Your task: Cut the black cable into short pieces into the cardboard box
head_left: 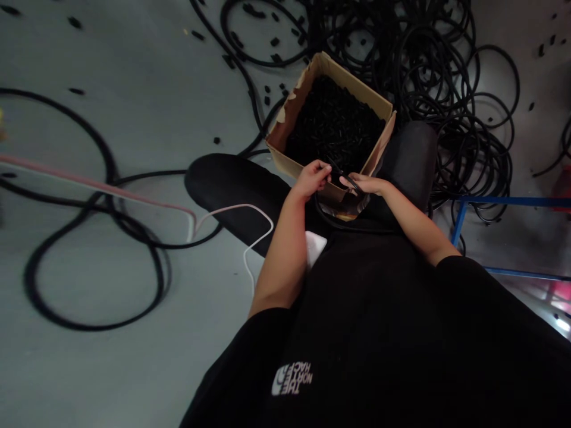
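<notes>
My left hand is closed in a pinch at the near edge of an open cardboard box. A black hose curves from beneath its fingers down across my lap, and the hand appears to grip it. Just to the right, my right hand is closed round a slim dark tool whose kind I cannot make out. The tool points toward the left fingertips. Short black hose pieces fill much of the box, which stands between my knees.
Tangled black hose coils lie beyond and right of the box. A large loop of hose is on the grey floor at left, with scattered short pieces around. A white cable crosses my thigh; a blue metal frame stands right.
</notes>
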`<state>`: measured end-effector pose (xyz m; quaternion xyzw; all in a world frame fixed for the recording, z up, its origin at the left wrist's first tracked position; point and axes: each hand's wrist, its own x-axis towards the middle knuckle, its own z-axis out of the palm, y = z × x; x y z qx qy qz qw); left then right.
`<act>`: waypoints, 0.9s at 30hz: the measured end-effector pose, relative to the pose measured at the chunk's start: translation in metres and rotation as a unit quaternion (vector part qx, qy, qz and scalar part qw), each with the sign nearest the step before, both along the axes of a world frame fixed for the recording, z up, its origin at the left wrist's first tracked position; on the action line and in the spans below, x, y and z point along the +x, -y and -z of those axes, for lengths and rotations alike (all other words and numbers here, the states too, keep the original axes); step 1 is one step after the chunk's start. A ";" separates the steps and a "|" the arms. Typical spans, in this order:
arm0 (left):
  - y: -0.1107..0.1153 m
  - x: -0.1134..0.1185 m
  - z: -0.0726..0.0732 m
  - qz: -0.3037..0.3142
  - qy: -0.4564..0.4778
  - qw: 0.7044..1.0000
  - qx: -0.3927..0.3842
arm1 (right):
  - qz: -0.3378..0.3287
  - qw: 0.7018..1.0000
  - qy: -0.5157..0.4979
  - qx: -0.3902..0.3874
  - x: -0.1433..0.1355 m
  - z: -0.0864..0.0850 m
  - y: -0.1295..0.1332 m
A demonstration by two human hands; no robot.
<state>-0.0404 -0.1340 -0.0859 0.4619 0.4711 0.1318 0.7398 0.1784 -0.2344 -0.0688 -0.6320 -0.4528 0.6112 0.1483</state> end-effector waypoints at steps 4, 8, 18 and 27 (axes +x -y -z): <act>0.002 0.001 0.000 0.024 0.011 1.000 -0.008 | -0.009 0.998 -0.053 -0.043 -0.001 -0.003 -0.001; 0.002 0.002 0.002 0.013 0.005 1.000 -0.003 | 0.025 0.999 0.007 -0.033 -0.004 -0.007 -0.004; 0.001 0.007 0.009 -0.032 -0.011 0.999 0.038 | 0.010 0.983 0.183 -0.008 -0.011 -0.022 -0.012; 0.002 0.002 0.008 0.023 0.020 0.999 0.030 | -0.004 0.987 0.157 0.031 -0.009 -0.003 -0.013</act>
